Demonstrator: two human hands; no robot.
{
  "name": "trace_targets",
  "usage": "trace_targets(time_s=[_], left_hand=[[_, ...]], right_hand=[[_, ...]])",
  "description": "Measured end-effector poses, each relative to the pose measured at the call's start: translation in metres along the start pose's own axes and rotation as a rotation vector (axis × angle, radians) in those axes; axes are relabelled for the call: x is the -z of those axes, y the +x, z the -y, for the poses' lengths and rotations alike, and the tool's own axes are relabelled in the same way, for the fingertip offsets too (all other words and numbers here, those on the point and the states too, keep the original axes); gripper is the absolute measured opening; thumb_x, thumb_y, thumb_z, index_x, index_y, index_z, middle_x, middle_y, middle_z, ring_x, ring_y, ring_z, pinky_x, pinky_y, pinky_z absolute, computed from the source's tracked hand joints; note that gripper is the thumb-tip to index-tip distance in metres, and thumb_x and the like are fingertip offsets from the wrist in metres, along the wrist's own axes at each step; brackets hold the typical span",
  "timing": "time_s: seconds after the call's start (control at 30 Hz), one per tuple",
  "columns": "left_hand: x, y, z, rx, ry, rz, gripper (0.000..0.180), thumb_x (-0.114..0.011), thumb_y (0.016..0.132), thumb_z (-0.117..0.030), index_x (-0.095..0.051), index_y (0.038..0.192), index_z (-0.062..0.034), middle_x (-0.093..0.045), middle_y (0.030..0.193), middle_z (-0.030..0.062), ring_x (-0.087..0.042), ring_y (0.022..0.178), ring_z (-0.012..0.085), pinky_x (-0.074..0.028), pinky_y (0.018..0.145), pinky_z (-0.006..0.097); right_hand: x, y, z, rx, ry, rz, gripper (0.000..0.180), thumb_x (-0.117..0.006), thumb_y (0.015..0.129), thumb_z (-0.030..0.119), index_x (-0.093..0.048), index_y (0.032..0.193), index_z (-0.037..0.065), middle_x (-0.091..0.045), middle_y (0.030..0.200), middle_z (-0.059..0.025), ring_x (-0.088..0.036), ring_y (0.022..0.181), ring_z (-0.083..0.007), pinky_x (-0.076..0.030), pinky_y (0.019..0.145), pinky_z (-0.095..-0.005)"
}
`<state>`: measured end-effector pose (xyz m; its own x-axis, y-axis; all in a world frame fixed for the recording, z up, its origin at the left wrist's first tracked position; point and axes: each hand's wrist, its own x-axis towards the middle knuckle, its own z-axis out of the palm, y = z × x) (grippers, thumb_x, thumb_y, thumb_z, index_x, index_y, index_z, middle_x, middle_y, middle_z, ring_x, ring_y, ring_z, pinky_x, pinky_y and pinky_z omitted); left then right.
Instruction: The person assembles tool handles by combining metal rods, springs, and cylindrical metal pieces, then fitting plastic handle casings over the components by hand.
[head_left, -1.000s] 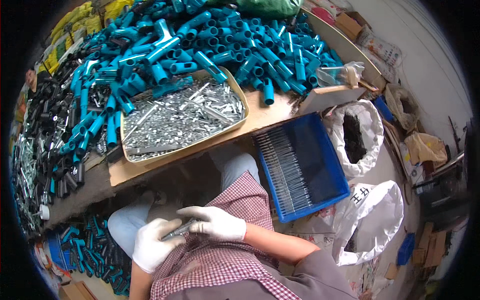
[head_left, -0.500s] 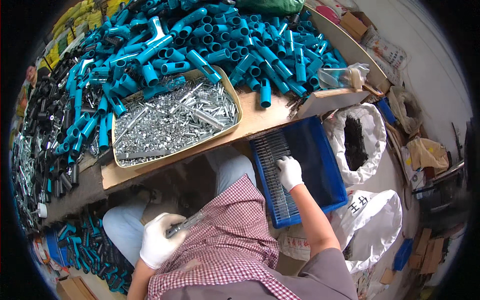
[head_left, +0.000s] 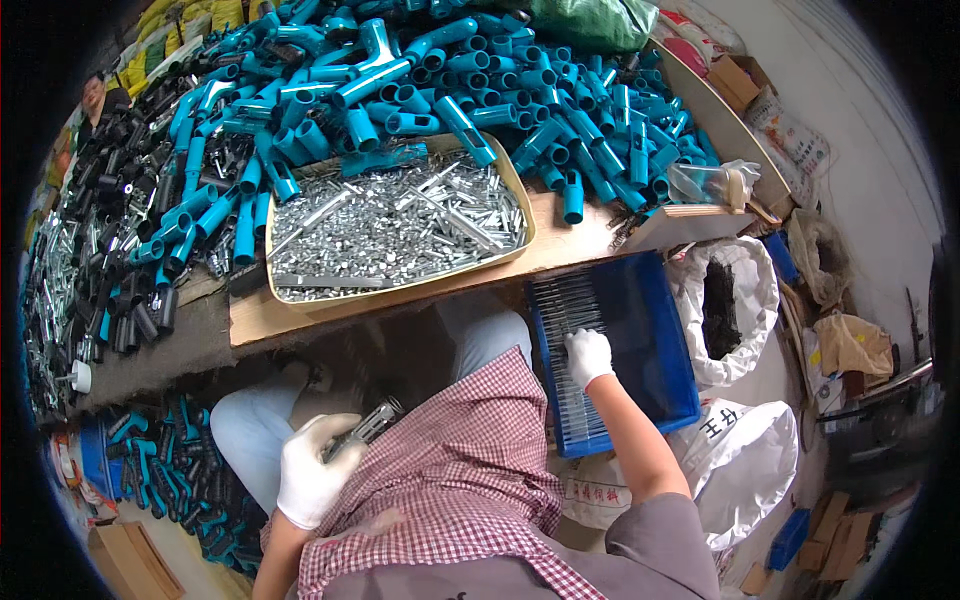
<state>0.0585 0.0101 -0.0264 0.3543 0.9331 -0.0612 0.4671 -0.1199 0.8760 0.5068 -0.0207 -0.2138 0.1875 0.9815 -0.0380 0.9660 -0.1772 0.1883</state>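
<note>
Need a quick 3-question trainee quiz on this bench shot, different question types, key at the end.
1. True or false: the right hand rests in the blue tray of thin metal pins.
2. What does the left hand hold?
A. a blue plastic tube
B. a small metal part
C. a white sack
3. Fill in: the shallow tan tray on the wooden bench is full of loose ____ parts.

Key
1. True: the gloved hand lies on the row of pins.
2. B: a small metal part sticks out of the glove.
3. Metal: silvery pieces fill it, with blue plastic tubes piled behind.
</note>
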Motion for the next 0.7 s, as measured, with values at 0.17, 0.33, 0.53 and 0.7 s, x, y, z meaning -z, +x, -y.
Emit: trace_targets(time_s=[0.17,0.33,0.53,0.7], left_hand=[[0.009,-0.008,0.007,-0.022,-0.022,-0.040,0.027,-0.068,0.077,-0.008,-0.069,0.102,0.0033,-0.068,0.090,0.0153,-0.065,0.082,0.0222,-0.050,0.074,0.031],[0.027,-0.016,0.014,0.256,-0.207,0.020,0.032,-0.068,0.079,-0.009,-0.066,0.109,0.0044,-0.066,0.086,0.0133,-0.063,0.080,0.0196,-0.050,0.074,0.031],[0.021,-0.010,0.035,0.196,-0.190,0.086,0.048,-0.074,0.079,-0.014,-0.060,0.120,0.0048,-0.065,0.104,0.0139,-0.062,0.092,0.0211,-0.049,0.085,0.032],[0.026,-0.017,0.014,0.051,-0.243,-0.142,0.050,-0.075,0.078,-0.013,-0.060,0.123,0.0039,-0.064,0.113,0.0165,-0.063,0.102,0.0220,-0.048,0.091,0.031]], right_hand=[[0.001,0.012,-0.006,-0.059,-0.013,0.256,0.019,-0.060,0.078,0.013,-0.073,0.092,0.008,-0.071,0.093,-0.0166,-0.069,0.092,-0.0339,-0.055,0.081,-0.0436],[0.089,0.015,0.012,-0.310,0.714,0.009,0.017,-0.067,0.078,0.017,-0.066,0.087,0.002,-0.070,0.080,-0.0125,-0.069,0.076,-0.0263,-0.056,0.071,-0.0386],[0.187,-0.026,0.143,-0.077,2.106,0.250,0.036,-0.071,0.081,0.012,-0.056,0.110,-0.003,-0.066,0.099,-0.0173,-0.068,0.085,-0.0253,-0.058,0.076,-0.0373],[0.194,-0.035,0.236,0.171,2.404,0.712,0.041,-0.077,0.082,0.015,-0.055,0.111,-0.004,-0.067,0.107,-0.0192,-0.069,0.091,-0.0243,-0.057,0.084,-0.0363]])
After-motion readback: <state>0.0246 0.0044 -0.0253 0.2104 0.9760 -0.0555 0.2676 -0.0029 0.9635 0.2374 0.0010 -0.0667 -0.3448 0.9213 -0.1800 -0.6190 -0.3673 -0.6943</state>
